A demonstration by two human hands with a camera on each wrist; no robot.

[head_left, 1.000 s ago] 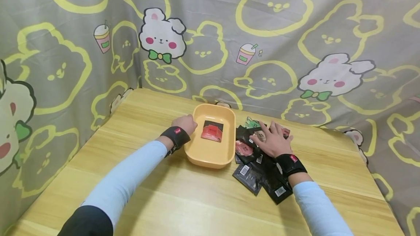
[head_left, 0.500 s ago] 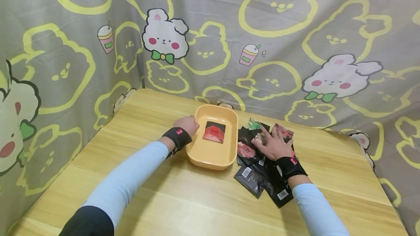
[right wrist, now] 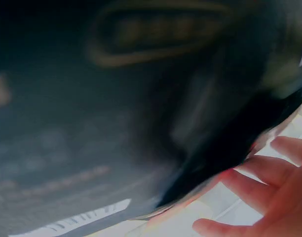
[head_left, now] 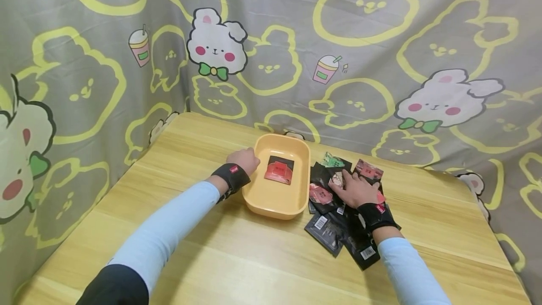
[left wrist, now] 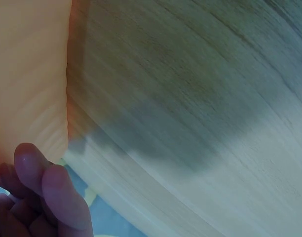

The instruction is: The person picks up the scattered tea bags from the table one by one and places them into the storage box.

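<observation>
An orange plastic tub (head_left: 275, 206) stands on the table, with a black and red sachet (head_left: 278, 170) lying flat inside. At its left rim my left hand (head_left: 244, 160) grips the edge, fingers curled; the left wrist view has the fingertips (left wrist: 57, 190) against the outer wall. My right hand (head_left: 357, 190) lies over a loose pile of black sachets (head_left: 362, 239), its fingers spread and touching a sachet with a beige picture (head_left: 336, 179). In the right wrist view a blurred dark sachet (right wrist: 116, 123) covers most of the frame, beside the extended fingers (right wrist: 259, 192).
A green-fronted sachet (head_left: 332, 160) and a pink-red one (head_left: 369, 169) lie at the pile's far side. One sachet with a barcode (head_left: 325, 232) lies at the near left. A patterned curtain (head_left: 279, 74) hangs behind the wooden table (head_left: 237, 262).
My right hand has drawn back slightly over the pile, uncovering more of the pink-red sachet. My left hand stays at the tub's rim. The whole head view has shifted a little.
</observation>
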